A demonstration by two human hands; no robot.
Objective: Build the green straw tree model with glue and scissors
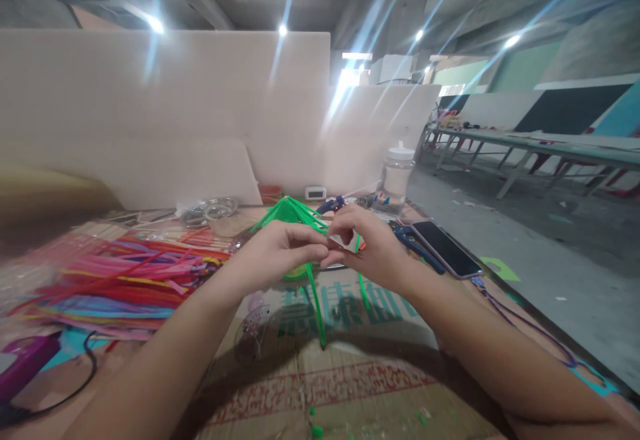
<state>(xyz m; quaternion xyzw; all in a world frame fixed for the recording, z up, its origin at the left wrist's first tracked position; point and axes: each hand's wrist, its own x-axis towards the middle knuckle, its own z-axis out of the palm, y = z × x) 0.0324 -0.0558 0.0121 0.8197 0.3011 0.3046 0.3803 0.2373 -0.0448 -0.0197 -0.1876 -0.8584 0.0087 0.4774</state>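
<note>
My left hand [285,253] and my right hand [364,243] meet over the middle of the cardboard [370,390]. Their fingers are pinched together around a green fuzzy stem [316,303], whose lower end hangs toward the cardboard. Another green stem [363,290] dangles below my right hand. Just behind my left hand stands a green pointed bundle of stems [286,210], partly hidden by that hand. A small pale piece shows between the fingertips, too small to make out.
Colourful fuzzy stems [145,273] lie in a pile at left, near a purple device [30,363]. At right are a phone [447,249], blue-handled pliers [420,247] and a clear jar [397,177]. A white panel [165,107] stands behind.
</note>
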